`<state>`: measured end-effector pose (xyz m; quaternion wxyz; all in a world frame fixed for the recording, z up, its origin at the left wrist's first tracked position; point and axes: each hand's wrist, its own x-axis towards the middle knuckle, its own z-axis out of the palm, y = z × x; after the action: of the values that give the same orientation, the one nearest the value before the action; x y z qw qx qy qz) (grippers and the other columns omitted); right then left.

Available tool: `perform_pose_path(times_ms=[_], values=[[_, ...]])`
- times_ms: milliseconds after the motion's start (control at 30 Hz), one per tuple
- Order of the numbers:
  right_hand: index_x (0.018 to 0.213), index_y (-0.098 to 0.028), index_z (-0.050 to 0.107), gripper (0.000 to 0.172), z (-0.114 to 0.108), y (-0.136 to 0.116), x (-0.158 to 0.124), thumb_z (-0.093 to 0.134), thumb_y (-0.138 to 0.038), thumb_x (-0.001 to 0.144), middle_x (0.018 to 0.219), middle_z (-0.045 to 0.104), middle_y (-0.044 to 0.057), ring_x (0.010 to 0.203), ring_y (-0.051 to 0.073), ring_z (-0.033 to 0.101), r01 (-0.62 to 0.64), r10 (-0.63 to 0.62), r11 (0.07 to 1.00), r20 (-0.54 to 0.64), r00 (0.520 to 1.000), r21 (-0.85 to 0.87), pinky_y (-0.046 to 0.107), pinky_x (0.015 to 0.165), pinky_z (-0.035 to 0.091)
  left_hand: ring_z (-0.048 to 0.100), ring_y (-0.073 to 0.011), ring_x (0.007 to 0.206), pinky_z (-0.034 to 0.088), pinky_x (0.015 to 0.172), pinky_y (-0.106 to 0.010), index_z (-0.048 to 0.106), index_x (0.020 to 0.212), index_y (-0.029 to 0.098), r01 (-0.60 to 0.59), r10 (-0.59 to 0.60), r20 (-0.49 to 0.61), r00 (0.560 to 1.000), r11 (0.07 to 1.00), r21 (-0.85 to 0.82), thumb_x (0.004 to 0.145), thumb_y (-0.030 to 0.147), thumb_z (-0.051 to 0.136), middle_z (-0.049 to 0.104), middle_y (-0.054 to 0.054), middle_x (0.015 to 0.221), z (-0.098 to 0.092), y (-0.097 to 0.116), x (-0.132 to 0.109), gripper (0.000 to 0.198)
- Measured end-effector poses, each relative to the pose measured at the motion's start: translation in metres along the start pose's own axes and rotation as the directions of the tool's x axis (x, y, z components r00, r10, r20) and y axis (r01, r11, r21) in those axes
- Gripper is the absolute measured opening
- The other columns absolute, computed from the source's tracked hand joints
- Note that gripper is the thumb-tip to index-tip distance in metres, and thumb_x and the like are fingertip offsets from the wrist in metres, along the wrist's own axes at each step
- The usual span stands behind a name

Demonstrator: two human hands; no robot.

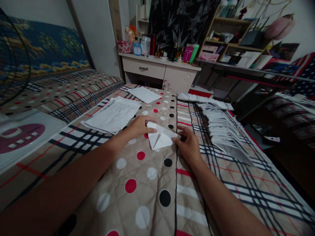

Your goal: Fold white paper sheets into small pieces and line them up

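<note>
A small folded piece of white paper [160, 137] lies between my two hands, just above or on the dotted bedspread [154, 160]. My left hand [142, 127] pinches its left corner, thumb on top and fingers behind. At the paper's right corner, my right hand [188, 142] grips the edge between thumb and fingers. Creases cross the paper's face, with a darker gap near its middle. Beyond my left hand rests a stack of printed sheets [115, 114], and past it another few sheets [144, 94].
Right of my right hand, a long fanned row of folded papers [221, 127] curves along the bed, with more folded papers [197, 97] behind. A white and purple plastic item [49, 123] sits at the left edge. A white dresser [145, 67] stands beyond the bed.
</note>
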<state>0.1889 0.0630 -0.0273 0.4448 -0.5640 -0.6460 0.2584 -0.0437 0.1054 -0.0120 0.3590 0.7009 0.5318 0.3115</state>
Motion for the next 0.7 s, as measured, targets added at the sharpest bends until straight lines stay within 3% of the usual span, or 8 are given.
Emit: perform_pose_path(times_ms=[67, 133, 233, 333, 500, 700], values=[[0.112, -0.017, 0.065, 0.048, -0.002, 0.002, 0.003, 0.072, -0.026, 0.065, 0.079, 0.065, 0.002, 0.068, 0.017, 0.059, -0.028, 0.033, 0.993, -0.042, 0.999, 0.116, 0.032, 0.065, 0.047, 0.053, -0.0097, 0.046, 0.041, 0.043, -0.022, 0.067, 0.115, 0.015, 0.161, -0.153, 0.094, 0.984, 0.983, -0.091, 0.069, 0.034, 0.076, 0.068, -0.001, 0.07, -0.002, 0.008, -0.011, 0.05], [0.105, -0.016, 0.068, 0.043, -0.004, 0.003, 0.006, 0.073, -0.027, 0.064, 0.076, 0.065, 0.002, 0.067, 0.017, 0.058, -0.053, 0.063, 0.987, -0.062, 0.996, 0.154, 0.032, 0.064, 0.048, 0.056, -0.011, 0.047, 0.043, 0.044, -0.023, 0.068, 0.109, 0.015, 0.183, -0.167, 0.174, 0.97, 0.98, -0.078, 0.069, 0.032, 0.076, 0.07, -0.002, 0.072, -0.002, 0.013, -0.02, 0.044], [0.098, -0.017, 0.071, 0.033, -0.004, 0.004, 0.006, 0.072, -0.029, 0.067, 0.082, 0.069, 0.004, 0.073, 0.02, 0.062, -0.04, 0.042, 0.996, -0.02, 0.999, 0.077, 0.035, 0.071, 0.05, 0.066, -0.0171, 0.069, 0.051, 0.061, -0.027, 0.073, 0.097, 0.018, -0.037, 0.026, 0.094, 0.995, 0.991, 0.126, 0.065, 0.028, 0.078, 0.074, -0.004, 0.085, -0.001, 0.014, -0.026, 0.033], [0.104, -0.019, 0.069, 0.041, -0.003, 0.003, 0.004, 0.077, -0.034, 0.067, 0.104, 0.071, 0.008, 0.094, 0.025, 0.064, 0.059, -0.06, 0.998, 0.045, 0.997, 0.003, 0.04, 0.083, 0.05, 0.067, -0.0216, 0.088, 0.052, 0.078, -0.033, 0.073, 0.1, 0.022, -0.2, 0.199, 0.034, 0.979, 0.929, 0.313, 0.064, 0.031, 0.081, 0.073, -0.005, 0.098, 0.003, 0.008, -0.027, 0.037], [0.113, -0.022, 0.066, 0.057, -0.003, 0.003, 0.002, 0.084, -0.039, 0.062, 0.111, 0.068, 0.009, 0.104, 0.029, 0.061, 0.232, -0.205, 0.95, 0.145, 0.968, -0.209, 0.045, 0.09, 0.047, 0.057, -0.0273, 0.115, 0.045, 0.099, -0.042, 0.069, 0.115, 0.025, -0.314, 0.327, 0.035, 0.944, 0.867, 0.387, 0.062, 0.045, 0.084, 0.065, -0.008, 0.119, 0.014, 0.001, -0.028, 0.059], [0.111, -0.023, 0.067, 0.052, -0.004, 0.001, 0.001, 0.083, -0.039, 0.064, 0.113, 0.065, 0.009, 0.106, 0.03, 0.059, 0.293, -0.245, 0.902, 0.184, 0.952, -0.317, 0.047, 0.092, 0.045, 0.057, -0.0257, 0.111, 0.046, 0.097, -0.041, 0.066, 0.12, 0.023, -0.397, 0.405, 0.067, 0.912, 0.829, 0.394, 0.061, 0.048, 0.085, 0.063, -0.008, 0.117, 0.022, 0.001, -0.03, 0.067]])
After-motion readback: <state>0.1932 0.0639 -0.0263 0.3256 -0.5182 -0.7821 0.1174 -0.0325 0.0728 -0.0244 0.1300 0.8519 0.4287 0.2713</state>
